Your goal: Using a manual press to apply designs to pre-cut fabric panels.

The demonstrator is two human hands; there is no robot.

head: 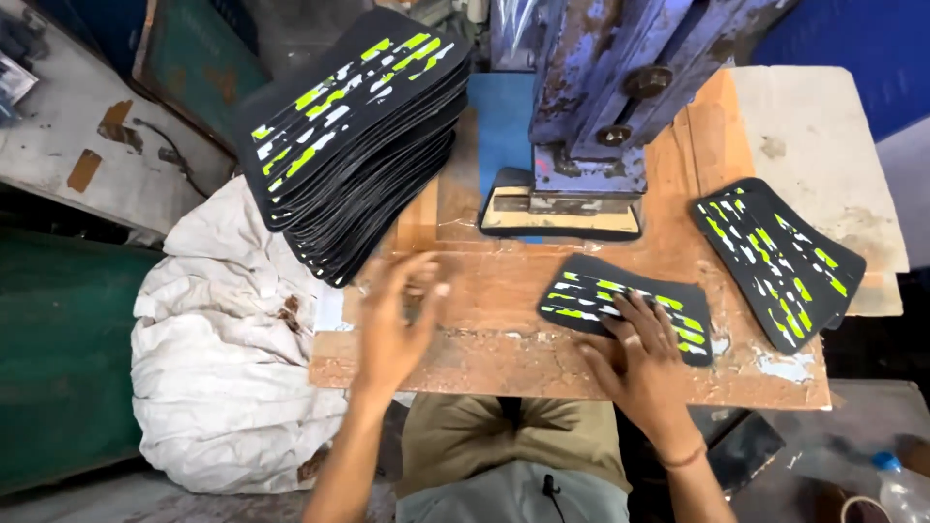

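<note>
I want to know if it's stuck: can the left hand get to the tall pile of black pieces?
Probably yes: the left hand is open just beside the tall stack, with nothing between them.

Worn wooden bench [504, 339]: tall stack of black printed panels [354, 136] upper left, single panel [620, 305] centre, small pile [780, 261] right, blue press [591, 126] top centre.

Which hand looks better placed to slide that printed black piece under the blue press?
Probably the right hand: it lies flat on the single black printed piece, just in front of the blue press. The left hand is blurred, empty, nearer the tall stack.
</note>
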